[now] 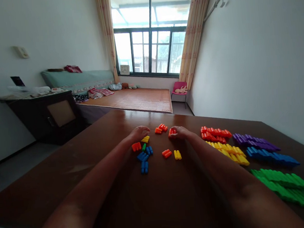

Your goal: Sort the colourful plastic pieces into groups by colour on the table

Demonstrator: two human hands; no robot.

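My right hand (179,131) is closed round some red pieces (172,131) on the brown table (159,198). My left hand (140,132) is just above a yellow piece (145,139), its fingers bent; whether it holds anything is hidden. Near it lie red pieces (136,146), a green piece (144,147) and several blue pieces (144,167). Between my hands sit orange-red pieces (163,127). Closer to me are another red pair (167,153) and a yellow pair (177,154).
Rows of red (216,134), yellow (229,151), purple (255,142), blue (272,155) and green pieces (286,185) lie on the right side of the table. Beyond it are a bed (140,99), a dark cabinet (48,112) and a pink chair (178,86).
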